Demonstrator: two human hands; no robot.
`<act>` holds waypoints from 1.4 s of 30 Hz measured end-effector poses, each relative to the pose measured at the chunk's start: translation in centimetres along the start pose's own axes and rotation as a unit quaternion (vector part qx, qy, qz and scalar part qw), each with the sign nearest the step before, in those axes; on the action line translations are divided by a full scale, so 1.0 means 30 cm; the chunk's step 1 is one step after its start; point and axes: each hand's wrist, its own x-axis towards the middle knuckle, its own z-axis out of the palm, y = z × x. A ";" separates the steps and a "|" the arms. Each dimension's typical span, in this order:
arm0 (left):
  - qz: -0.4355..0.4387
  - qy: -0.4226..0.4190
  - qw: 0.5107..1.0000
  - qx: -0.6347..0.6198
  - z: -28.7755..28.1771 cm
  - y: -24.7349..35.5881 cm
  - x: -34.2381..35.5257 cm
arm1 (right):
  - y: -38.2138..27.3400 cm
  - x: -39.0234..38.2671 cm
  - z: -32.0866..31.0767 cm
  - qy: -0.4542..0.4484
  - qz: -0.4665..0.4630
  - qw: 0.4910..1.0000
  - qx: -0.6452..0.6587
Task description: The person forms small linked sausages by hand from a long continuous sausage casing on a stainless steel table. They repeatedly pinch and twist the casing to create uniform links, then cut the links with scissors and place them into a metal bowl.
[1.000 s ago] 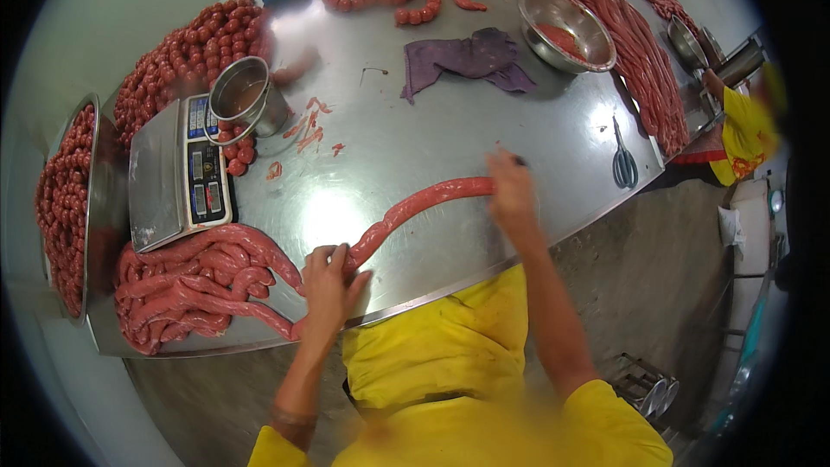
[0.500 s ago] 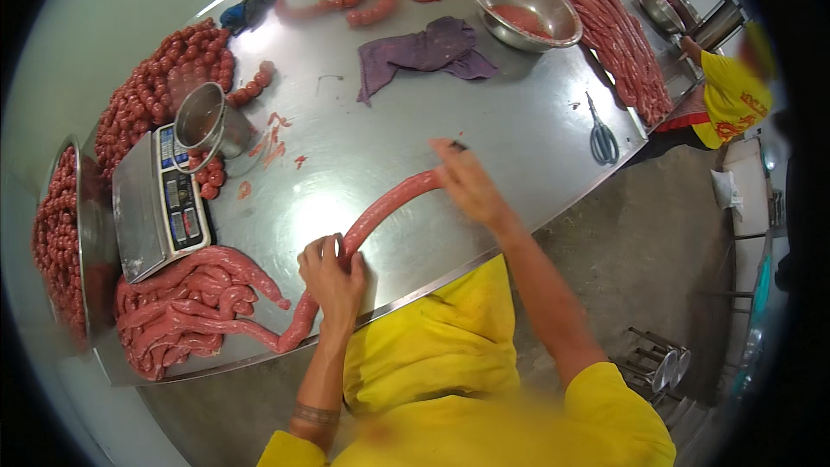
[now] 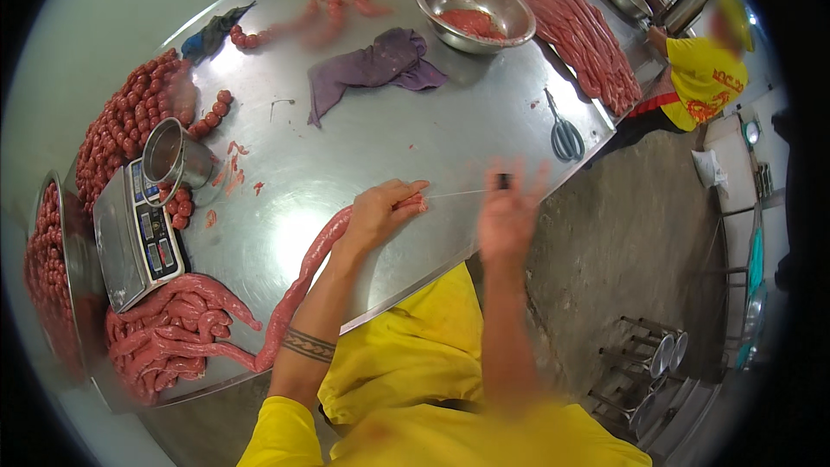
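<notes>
Left hand (image 3: 379, 214) pins sausage (image 3: 304, 270) end — right hand (image 3: 508, 212) pulls string (image 3: 454, 195).

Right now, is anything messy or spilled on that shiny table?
Yes. Small bits of sausage meat lie smeared on the steel table beside the metal funnel, loose from the sausage piles. A crumpled purple cloth also lies by the steel bowl.

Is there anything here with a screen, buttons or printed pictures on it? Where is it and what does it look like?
Weighing scale: left part of the steel table, beside the metal cup; flat grey platform, slim display strip, blue, red and yellow buttons.
Printed design: on another person's yellow shirt, far right; orange-red.
White bag: on the floor, far right; too small to see any label.
</notes>
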 end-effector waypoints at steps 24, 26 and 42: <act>0.028 0.045 0.999 0.015 -0.048 -0.142 0.094 | 0.030 0.517 0.053 -0.303 -0.009 0.546 -0.781; 0.000 0.081 0.997 -0.004 -0.029 -0.149 0.093 | 0.121 0.335 0.276 -0.392 -0.073 0.503 -0.767; 0.205 0.035 0.913 0.350 -0.014 -0.115 0.063 | -0.798 -0.476 -0.692 -0.233 0.318 0.773 -0.497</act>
